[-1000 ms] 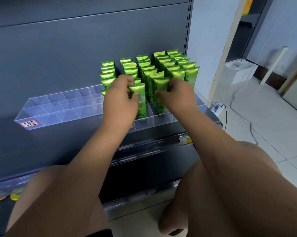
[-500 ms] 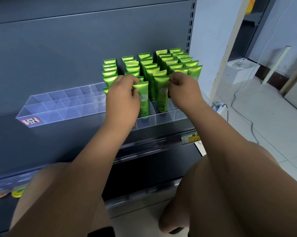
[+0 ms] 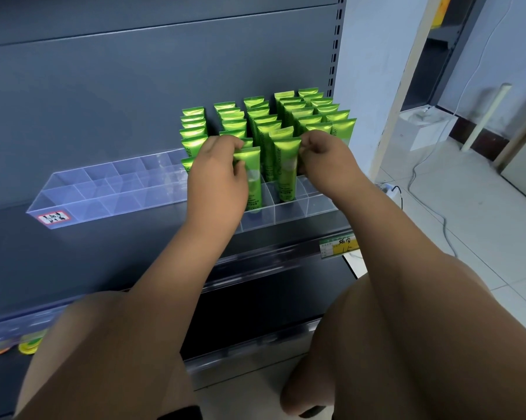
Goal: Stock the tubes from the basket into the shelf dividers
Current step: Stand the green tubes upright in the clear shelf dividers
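Tubes [image 3: 286,165] upright in dividers [image 3: 104,192] — left hand [image 3: 216,180] on 1, right hand [image 3: 328,165] on 1

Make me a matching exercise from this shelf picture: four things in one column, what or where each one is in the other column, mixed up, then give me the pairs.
Column one
1. left hand
2. right hand
3. red and white sticker
4. yellow price label

Column two
A. pinching the top of the next tube, to the right
B. gripping the nearest tube
C. on the shelf rail below the divider tray
D. on the tray's front left corner

Pairs: 1-B, 2-A, 3-D, 4-C
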Tool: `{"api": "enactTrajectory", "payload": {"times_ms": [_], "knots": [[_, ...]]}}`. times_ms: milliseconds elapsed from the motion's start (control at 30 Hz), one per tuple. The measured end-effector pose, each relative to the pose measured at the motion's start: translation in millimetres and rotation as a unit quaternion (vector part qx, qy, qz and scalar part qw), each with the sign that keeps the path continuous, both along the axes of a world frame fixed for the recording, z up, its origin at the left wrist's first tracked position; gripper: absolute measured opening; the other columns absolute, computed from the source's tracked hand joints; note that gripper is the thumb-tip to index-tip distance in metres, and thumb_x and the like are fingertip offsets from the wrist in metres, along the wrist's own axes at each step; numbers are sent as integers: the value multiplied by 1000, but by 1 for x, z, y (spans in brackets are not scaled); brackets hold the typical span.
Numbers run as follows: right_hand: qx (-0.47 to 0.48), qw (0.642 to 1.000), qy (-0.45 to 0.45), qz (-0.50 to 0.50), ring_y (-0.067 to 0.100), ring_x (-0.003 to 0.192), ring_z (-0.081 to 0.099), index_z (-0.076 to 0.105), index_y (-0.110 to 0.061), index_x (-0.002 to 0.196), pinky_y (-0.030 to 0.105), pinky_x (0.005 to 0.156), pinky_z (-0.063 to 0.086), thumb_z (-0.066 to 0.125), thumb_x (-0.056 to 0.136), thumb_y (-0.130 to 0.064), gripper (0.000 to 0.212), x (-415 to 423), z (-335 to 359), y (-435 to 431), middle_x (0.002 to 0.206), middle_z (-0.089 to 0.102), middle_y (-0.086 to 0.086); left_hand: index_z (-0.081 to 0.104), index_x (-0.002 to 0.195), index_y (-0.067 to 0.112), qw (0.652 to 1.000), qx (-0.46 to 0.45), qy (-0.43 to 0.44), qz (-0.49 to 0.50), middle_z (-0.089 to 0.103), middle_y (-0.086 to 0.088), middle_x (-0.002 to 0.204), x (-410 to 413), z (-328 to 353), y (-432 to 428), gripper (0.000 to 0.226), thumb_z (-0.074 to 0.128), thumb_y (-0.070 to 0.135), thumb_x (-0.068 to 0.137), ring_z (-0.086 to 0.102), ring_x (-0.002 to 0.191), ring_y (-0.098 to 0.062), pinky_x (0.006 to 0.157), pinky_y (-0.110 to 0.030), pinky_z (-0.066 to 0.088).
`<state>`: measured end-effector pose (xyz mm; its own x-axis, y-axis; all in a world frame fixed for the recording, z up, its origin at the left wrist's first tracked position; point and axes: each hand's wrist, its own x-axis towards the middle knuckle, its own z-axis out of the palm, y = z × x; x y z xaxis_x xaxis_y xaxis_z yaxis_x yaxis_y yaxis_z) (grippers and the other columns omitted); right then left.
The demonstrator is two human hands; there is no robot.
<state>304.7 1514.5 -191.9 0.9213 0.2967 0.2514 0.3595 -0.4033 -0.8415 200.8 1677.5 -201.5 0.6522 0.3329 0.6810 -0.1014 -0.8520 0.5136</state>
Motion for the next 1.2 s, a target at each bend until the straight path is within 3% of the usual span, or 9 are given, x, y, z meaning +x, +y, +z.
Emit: {"api": "enactTrajectory", "payload": {"times_ms": [167, 333, 467, 633, 700, 867, 1067, 1200], "knots": [[-31, 999, -4, -3, 35, 92, 66, 61, -19, 92, 34, 73, 50, 42, 96, -6, 23, -4, 2, -3, 97, 70, 14, 65, 115, 9, 1000, 9, 3, 4, 61, -3, 121, -4, 2, -4, 28, 64, -1, 90, 47, 89, 0, 79, -19, 42], [-63, 998, -20, -18, 26, 87, 61, 66, -13, 119, 35, 76, 51, 45, 98, -11, 30, -14, 8, -7, 106, 70, 9, 65, 119, 6, 998, 56, 2, 1, 61, -7, 123, -9, 3, -7, 26, 62, 4, 93, 57, 100, -15, 81, -23, 43], [-116, 989, -81, -45, 25, 90, 61, 65, -12, 122, 37, 80, 53, 52, 100, -22, 28, -31, 11, -12, 106, 69, 6, 65, 123, 6, 996, 85, 4, 8, 61, -6, 131, -16, 6, -11, 29, 57, 23, 101, 57, 121, -22, 101, -35, 48], [-162, 970, -181, -32, 30, 84, 60, 64, -12, 110, 41, 71, 52, 50, 101, -32, 27, -61, 7, -5, 97, 63, 8, 53, 144, 11, 987, 135, 62, 64, 43, -6, 158, -38, 14, -13, 53, 42, 46, 106, 28, 153, -25, 126, -41, 22], [-135, 971, -197, 9, 31, 88, 59, 64, -10, 114, 43, 73, 52, 48, 102, -31, 28, -76, 9, 5, 101, 63, 10, 44, 151, 13, 982, 134, 91, 96, 33, -4, 165, -49, 16, -8, 62, 36, 53, 105, 17, 156, -24, 126, -46, 19], [-87, 970, -189, 122, 22, 127, 50, 48, -17, 146, 39, 102, 45, 43, 106, -34, 43, -117, 19, 38, 139, 56, 3, 39, 154, 15, 972, 116, 111, 169, 25, -4, 168, -86, 20, 18, 69, 33, 60, 102, 11, 158, -24, 126, -49, 18], [-58, 949, -209, 230, 12, 141, 36, 41, -21, 152, 31, 116, 34, 42, 105, -39, 50, -185, 35, 108, 154, 43, -5, 41, 153, 12, 937, 108, 125, 308, 31, -9, 165, -185, 14, 66, 70, 35, 58, 101, 19, 156, -29, 124, -52, 21], [-66, 907, -258, 327, 16, 148, 29, 39, -17, 152, 35, 122, 26, 41, 106, -38, 51, -251, 34, 171, 157, 40, -1, 42, 152, 9, 894, 84, 157, 411, 33, -11, 164, -275, -5, 98, 72, 34, 58, 100, 22, 155, -31, 121, -55, 25]]}}
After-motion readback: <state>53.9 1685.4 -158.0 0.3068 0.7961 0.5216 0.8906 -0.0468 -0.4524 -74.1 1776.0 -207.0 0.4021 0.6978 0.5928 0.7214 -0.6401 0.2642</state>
